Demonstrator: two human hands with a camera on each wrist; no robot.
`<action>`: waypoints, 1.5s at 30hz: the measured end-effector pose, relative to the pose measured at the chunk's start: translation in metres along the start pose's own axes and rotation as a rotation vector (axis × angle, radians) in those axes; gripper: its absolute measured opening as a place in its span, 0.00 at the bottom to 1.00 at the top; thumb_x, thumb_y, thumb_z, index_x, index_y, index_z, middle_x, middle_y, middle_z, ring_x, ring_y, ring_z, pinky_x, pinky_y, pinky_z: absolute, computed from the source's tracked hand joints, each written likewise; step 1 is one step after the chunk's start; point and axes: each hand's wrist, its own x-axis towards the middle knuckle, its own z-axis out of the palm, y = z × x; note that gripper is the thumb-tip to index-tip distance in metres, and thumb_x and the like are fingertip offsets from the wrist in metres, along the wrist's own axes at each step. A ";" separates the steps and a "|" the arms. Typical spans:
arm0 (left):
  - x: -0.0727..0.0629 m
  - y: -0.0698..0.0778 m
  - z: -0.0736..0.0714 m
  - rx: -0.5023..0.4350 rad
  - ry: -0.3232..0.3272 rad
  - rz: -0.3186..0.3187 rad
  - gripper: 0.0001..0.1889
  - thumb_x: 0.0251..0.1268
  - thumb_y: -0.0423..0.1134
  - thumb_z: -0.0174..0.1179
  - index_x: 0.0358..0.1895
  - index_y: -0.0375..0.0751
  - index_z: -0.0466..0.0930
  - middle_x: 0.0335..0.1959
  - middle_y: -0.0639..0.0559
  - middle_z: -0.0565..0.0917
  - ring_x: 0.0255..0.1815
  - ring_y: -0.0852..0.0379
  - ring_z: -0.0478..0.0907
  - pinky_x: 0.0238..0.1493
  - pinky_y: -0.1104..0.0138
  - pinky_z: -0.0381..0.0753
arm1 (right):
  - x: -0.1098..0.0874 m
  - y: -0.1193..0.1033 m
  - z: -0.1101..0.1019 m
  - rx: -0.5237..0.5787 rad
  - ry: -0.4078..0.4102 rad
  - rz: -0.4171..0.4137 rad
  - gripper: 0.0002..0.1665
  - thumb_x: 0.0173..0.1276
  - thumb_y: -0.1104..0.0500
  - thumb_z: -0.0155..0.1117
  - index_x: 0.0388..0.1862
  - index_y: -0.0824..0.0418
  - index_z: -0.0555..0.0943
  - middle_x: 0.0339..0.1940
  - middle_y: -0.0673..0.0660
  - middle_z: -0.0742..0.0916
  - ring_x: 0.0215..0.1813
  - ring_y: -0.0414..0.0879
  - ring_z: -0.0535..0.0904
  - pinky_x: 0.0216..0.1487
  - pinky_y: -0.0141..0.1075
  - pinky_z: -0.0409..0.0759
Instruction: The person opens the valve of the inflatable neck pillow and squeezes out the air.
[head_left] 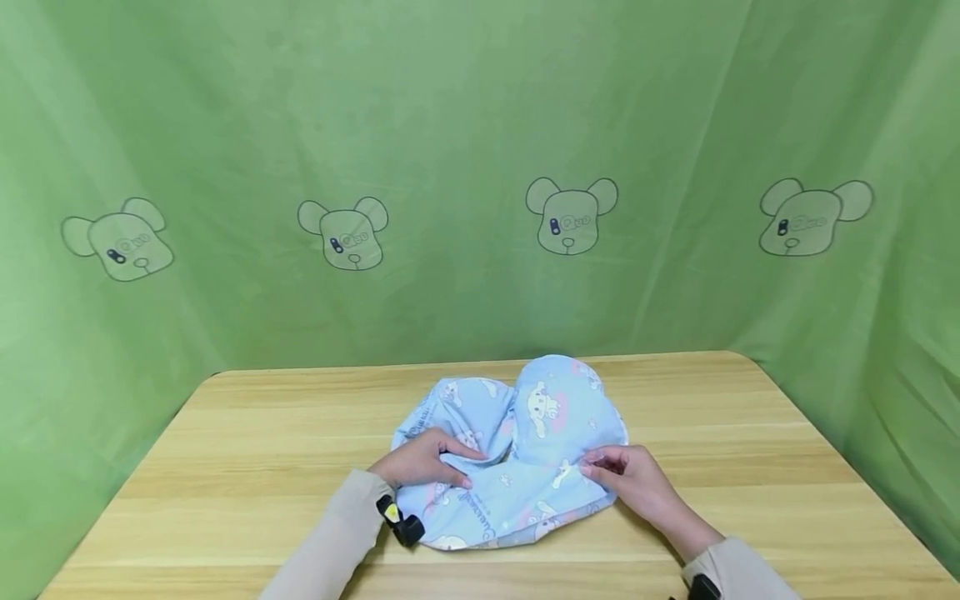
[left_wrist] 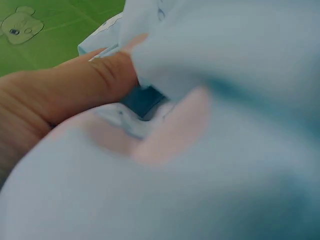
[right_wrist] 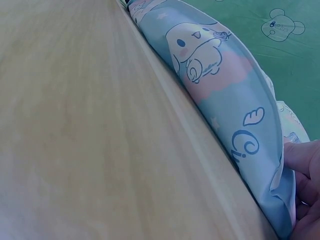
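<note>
A light blue cloth piece [head_left: 491, 500] with a white cartoon-dog print lies on the table, bent round with a small gap near its middle. One rounded lobe [head_left: 558, 408] rises at its far right. My left hand [head_left: 427, 460] holds a fold of the cloth on the left side, thumb and forefinger stretched toward the gap. Up close, the left thumb [left_wrist: 107, 75] lies against the blurred cloth, which hides the other fingers. At the right edge, my right hand [head_left: 626, 475] pinches the cloth between thumb and fingers. The pinched edge shows a crease beside the right thumb [right_wrist: 302, 157].
The wooden table [head_left: 262, 467] has rounded far corners and surrounds the cloth. A green curtain [head_left: 450, 108] with bear-head outlines hangs behind it and along both sides. A black wrist camera [head_left: 401, 523] on the left sleeve sits close to the cloth's near left edge.
</note>
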 end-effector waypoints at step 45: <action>0.118 0.074 0.035 0.316 0.164 0.101 0.41 0.61 0.50 0.62 0.74 0.49 0.52 0.75 0.52 0.52 0.76 0.54 0.45 0.73 0.58 0.46 | -0.002 0.001 -0.001 0.034 -0.028 -0.020 0.10 0.62 0.59 0.66 0.37 0.66 0.84 0.33 0.55 0.86 0.33 0.36 0.76 0.35 0.29 0.76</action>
